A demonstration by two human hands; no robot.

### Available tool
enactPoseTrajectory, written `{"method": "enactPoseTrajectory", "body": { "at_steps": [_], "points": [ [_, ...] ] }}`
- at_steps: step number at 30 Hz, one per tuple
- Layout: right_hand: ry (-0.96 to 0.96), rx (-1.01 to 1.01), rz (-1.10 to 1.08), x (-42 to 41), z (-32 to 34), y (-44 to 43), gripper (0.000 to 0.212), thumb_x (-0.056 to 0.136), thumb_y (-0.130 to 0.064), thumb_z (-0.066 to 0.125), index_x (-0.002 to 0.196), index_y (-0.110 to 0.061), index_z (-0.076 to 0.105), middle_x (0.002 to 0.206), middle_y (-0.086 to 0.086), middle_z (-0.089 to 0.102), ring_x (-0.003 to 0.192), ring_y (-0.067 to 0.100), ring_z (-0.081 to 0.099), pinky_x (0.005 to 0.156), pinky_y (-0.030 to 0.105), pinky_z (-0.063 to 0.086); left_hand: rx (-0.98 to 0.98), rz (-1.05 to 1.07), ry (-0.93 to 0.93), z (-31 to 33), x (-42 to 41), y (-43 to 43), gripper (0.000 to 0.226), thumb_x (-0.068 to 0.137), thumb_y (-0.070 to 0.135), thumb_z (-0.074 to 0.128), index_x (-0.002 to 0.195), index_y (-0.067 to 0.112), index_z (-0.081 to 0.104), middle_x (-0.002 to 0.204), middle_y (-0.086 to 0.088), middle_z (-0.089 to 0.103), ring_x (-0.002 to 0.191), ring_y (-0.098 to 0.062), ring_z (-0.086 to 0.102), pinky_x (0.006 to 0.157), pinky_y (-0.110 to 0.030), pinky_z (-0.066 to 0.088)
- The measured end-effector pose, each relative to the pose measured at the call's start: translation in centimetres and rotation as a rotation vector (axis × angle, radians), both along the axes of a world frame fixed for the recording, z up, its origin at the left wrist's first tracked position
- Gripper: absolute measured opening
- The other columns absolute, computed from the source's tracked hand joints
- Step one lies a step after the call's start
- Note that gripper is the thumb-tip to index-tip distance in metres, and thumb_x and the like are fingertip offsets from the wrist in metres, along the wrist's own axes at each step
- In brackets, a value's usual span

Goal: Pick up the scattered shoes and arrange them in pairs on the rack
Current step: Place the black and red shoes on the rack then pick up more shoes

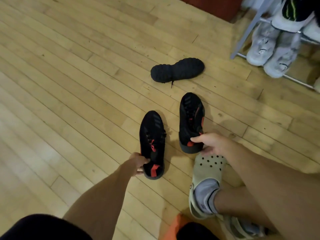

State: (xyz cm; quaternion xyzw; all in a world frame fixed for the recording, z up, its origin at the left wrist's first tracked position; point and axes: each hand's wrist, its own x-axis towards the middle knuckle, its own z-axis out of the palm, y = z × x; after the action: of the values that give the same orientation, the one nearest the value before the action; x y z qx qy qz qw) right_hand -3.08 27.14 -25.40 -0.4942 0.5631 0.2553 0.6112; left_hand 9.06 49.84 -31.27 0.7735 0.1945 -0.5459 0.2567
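Note:
Two black sneakers with red trim stand upright on the wooden floor, toes pointing away from me. My left hand [139, 163] grips the heel of the left sneaker [152, 134]. The heel of the right sneaker [191, 116] is held by my right hand [210, 142]. Farther off, a third black shoe [177, 70] lies overturned with its lugged sole up. The metal shoe rack [249, 30] stands at the top right, holding a pair of pale grey sneakers [271, 49] on its low shelf and white shoes above.
My foot in a grey sock and a beige perforated clog [207, 179] rests just behind the right sneaker. A dark red-brown panel [216, 7] runs along the top edge. Wooden floor [69, 84] spreads to the left.

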Motion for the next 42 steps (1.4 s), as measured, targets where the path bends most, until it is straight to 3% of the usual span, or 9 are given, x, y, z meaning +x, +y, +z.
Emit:
{"method": "enactPoseTrajectory", "body": {
  "at_steps": [7, 11, 15, 20, 22, 26, 32, 38, 42],
  "points": [
    [0.065, -0.25, 0.099, 0.0, 1.0, 0.6, 0.039, 0.089, -0.007, 0.062, 0.127, -0.002, 0.054, 0.125, 0.02, 0.06, 0.109, 0.038, 0.062, 0.08, 0.043, 0.058, -0.225, 0.098, 0.152, 0.9, -1.7, -0.7, 0.048, 0.083, -0.014, 0.055, 0.126, 0.007, 0.049, 0.125, -0.016, 0.058, 0.11, -0.032, 0.057, 0.087, -0.046, 0.053],
    [0.118, -0.453, 0.295, 0.2, 4.3, -0.8, 0.027, 0.09, -0.013, 0.058, 0.115, -0.002, 0.061, 0.115, 0.02, 0.066, 0.092, 0.038, 0.068, 0.077, 0.045, 0.06, -0.298, 0.094, 0.068, 2.9, -1.8, -2.8, 0.039, 0.08, -0.015, 0.057, 0.117, -0.002, 0.056, 0.118, -0.02, 0.062, 0.104, -0.034, 0.061, 0.081, -0.045, 0.057],
    [0.123, -0.622, 0.467, 0.0, 9.5, -2.9, 0.023, 0.09, -0.011, 0.056, 0.109, 0.0, 0.063, 0.109, 0.017, 0.066, 0.1, 0.037, 0.066, 0.083, 0.043, 0.057, -0.373, 0.058, -0.051, 5.8, -1.5, -5.4, 0.024, 0.079, -0.011, 0.058, 0.1, 0.0, 0.062, 0.098, -0.015, 0.066, 0.092, -0.029, 0.062, 0.069, -0.039, 0.058],
    [0.096, -0.754, 0.539, -0.5, 17.5, -5.6, 0.014, 0.091, -0.006, 0.054, 0.078, -0.002, 0.053, 0.081, 0.014, 0.056, 0.093, 0.037, 0.067, 0.063, 0.035, 0.048, -0.511, -0.016, -0.201, 11.7, 0.0, -8.8, 0.017, 0.082, -0.004, 0.06, 0.086, 0.012, 0.063, 0.093, -0.011, 0.066, 0.091, -0.026, 0.062, 0.068, -0.035, 0.055],
    [0.057, -0.809, 0.481, -1.4, 20.3, -7.2, 0.022, 0.092, -0.004, 0.051, 0.071, -0.001, 0.054, 0.067, 0.013, 0.053, 0.074, 0.036, 0.066, 0.054, 0.034, 0.043, -0.606, -0.068, -0.227, 14.7, 0.5, -10.2, 0.017, 0.084, 0.001, 0.06, 0.097, 0.009, 0.065, 0.095, -0.01, 0.069, 0.088, -0.023, 0.063, 0.066, -0.033, 0.055],
    [-0.072, -0.874, 0.213, -5.3, 25.2, -10.5, 0.024, 0.087, -0.004, 0.052, 0.104, 0.007, 0.065, 0.073, 0.013, 0.066, 0.057, 0.026, 0.066, 0.057, 0.031, 0.059, -0.808, -0.153, -0.287, 20.8, 0.6, -13.5, 0.027, 0.086, 0.003, 0.06, 0.113, 0.006, 0.064, 0.098, -0.009, 0.071, 0.086, -0.022, 0.066, 0.071, -0.035, 0.056],
    [-0.212, -0.828, -0.191, -13.8, 31.4, -12.9, 0.038, 0.093, 0.007, 0.046, 0.131, 0.009, 0.049, 0.05, 0.004, 0.06, 0.024, 0.005, 0.051, 0.028, 0.016, 0.041, -0.929, -0.26, -0.418, 29.5, -1.3, -20.4, 0.029, 0.087, 0.002, 0.06, 0.115, 0.004, 0.063, 0.102, -0.015, 0.069, 0.084, -0.025, 0.066, 0.08, -0.04, 0.057],
    [-0.393, -0.813, -0.537, -18.9, 35.3, -15.5, 0.033, 0.093, 0.008, 0.052, 0.123, -0.004, 0.053, 0.074, 0.012, 0.062, 0.049, 0.017, 0.066, 0.069, 0.055, 0.055, -1.002, -0.439, -0.546, 37.4, -3.3, -27.4, 0.016, 0.085, 0.003, 0.062, 0.095, 0.014, 0.067, 0.092, -0.009, 0.068, 0.075, -0.017, 0.063, 0.063, -0.03, 0.055],
    [-0.527, -0.799, -0.706, -19.1, 37.1, -18.8, 0.021, 0.092, 0.01, 0.05, 0.107, -0.004, 0.054, 0.075, 0.012, 0.061, 0.065, 0.021, 0.062, 0.076, 0.054, 0.053, -1.051, -0.513, -0.592, 42.2, -4.2, -33.2, 0.014, 0.083, 0.002, 0.065, 0.092, 0.011, 0.068, 0.089, -0.01, 0.068, 0.072, -0.019, 0.063, 0.058, -0.029, 0.057]
  ]
}}
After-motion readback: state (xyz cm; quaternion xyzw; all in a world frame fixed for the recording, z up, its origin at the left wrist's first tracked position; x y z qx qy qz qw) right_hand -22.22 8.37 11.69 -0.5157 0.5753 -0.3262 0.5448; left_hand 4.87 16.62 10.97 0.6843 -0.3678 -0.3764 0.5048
